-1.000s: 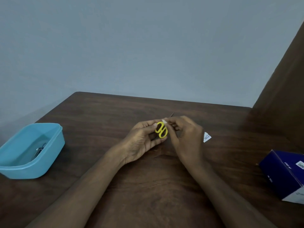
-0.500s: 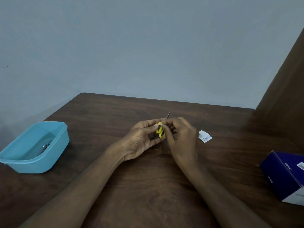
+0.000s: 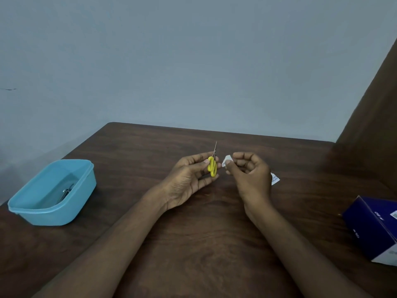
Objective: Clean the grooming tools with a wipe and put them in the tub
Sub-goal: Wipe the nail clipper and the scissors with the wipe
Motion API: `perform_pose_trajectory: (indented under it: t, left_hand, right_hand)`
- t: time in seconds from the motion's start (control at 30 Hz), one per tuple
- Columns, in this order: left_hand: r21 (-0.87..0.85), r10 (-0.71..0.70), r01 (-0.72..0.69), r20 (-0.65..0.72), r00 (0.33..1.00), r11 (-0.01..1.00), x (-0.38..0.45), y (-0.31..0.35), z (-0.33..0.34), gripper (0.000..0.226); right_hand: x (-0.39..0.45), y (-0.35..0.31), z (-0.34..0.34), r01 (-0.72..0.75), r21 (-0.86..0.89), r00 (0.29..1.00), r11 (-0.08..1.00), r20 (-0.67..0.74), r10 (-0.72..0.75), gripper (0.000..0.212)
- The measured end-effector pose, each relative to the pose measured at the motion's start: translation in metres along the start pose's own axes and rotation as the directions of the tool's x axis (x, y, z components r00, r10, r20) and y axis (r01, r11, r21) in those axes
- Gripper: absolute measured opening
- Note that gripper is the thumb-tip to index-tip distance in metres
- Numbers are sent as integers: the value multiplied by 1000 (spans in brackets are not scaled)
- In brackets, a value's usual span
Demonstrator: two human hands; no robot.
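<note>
one yellow-handled small scissors (image 3: 212, 166) pinched in the left hand (image 3: 189, 179); one white wipe (image 3: 227, 160) pinched by the right hand (image 3: 250, 175), just beside; one light-blue plastic tub (image 3: 53, 211) at the table's left edge.

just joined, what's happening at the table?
A person is cleaning grooming tools. The left hand holds small yellow-handled scissors, blades pointing away. The right hand pinches a small white wipe just beside them, not touching. The blue tub at the left of the table already holds some metal tools. A torn sachet and a dark blue box lie to the right.
</note>
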State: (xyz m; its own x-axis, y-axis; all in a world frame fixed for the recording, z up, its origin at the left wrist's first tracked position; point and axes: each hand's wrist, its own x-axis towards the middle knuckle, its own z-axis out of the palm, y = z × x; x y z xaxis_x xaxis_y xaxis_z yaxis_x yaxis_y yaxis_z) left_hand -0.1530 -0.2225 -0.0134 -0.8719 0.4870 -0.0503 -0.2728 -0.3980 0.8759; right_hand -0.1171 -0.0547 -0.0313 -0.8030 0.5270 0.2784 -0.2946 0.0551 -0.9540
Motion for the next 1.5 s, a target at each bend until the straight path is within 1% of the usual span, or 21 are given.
perform_pose_trajectory:
  t: [0.07,0.13,0.23,0.3,0.4,0.47,0.53,0.6,0.63,0.8,0.9,1.0,1.07,1.13,1.17,1.23,1.27,1.3,1.37,1.43,1.5]
  left_hand:
    - [-3,-6,6,1,1000,1000,-1,0,1,36]
    - [3,-9,9,8,1000,1000,-2,0,1,35]
    - [22,-15,14,19,1000,1000,-2,0,2,32]
    - [50,-23,21,32,999,999,-2,-1,1,32]
    - [92,-31,25,73,997,995,-3,-2,0,33]
    - [111,-38,26,108,993,993,-4,-3,1,34]
    - [132,-34,16,130,991,991,-5,-5,3,36]
    - [139,-11,-8,138,990,990,-5,-5,2,38]
    - [129,3,-20,133,991,991,-4,-4,1,38]
    - [49,59,-66,120,991,997,-5,0,1,38]
    - [26,89,-92,93,992,995,-6,1,3,34]
    - [-4,108,-108,84,991,994,-5,2,4,36]
    - [-6,104,-104,87,991,995,-5,1,6,39]
    - [-10,106,-106,80,991,994,-5,2,5,39]
    - [-16,106,-105,71,992,994,-4,2,4,40]
    - [-19,98,-97,59,994,995,-3,3,1,39]
    - [-11,88,-87,66,994,996,-4,3,1,39]
    - [4,77,-78,82,994,997,-4,2,1,40]
    - [54,65,-72,118,991,996,-6,0,2,37]
    - [68,77,-85,113,991,994,-6,-1,3,33]
    - [30,99,-102,80,992,994,-6,2,2,33]
  right_hand:
    - [0,-1,-1,-39,47,999,998,17,38,24]
    - [0,0,-1,-34,48,999,998,43,32,23]
    - [-3,0,1,3,26,995,1000,97,-5,11]
    - [-4,-1,1,41,6,995,999,92,-41,4]
    - [-3,-3,-2,189,-212,980,959,-27,-199,10]
    - [-3,-5,-3,297,-313,944,902,-43,-326,12]
    - [-7,-6,-2,381,-341,920,859,44,-390,7]
    - [-12,-5,1,430,-332,903,839,152,-403,1]
    - [-13,-4,3,449,-329,893,831,191,-407,3]
    - [-15,-3,3,529,-284,844,800,270,-463,10]
    - [-14,-5,1,552,-283,827,785,309,-470,3]
    - [-12,-7,-3,577,-275,807,769,340,-484,4]
    - [-10,-8,-4,563,-216,811,798,331,-482,6]
    - [-8,-9,-3,519,-173,843,837,261,-470,6]
    - [-7,-9,-3,491,-174,867,853,190,-461,7]
    - [-5,-7,-3,449,-244,889,860,28,-456,8]
    - [-5,-6,-4,440,-305,884,845,-17,-467,8]
    - [-5,-6,-5,447,-364,874,817,-17,-485,8]
    - [-9,-6,-3,493,-432,856,755,89,-509,3]
    - [-14,-6,1,518,-420,851,745,166,-498,4]
    - [-17,-9,3,530,-382,846,757,186,-499,5]
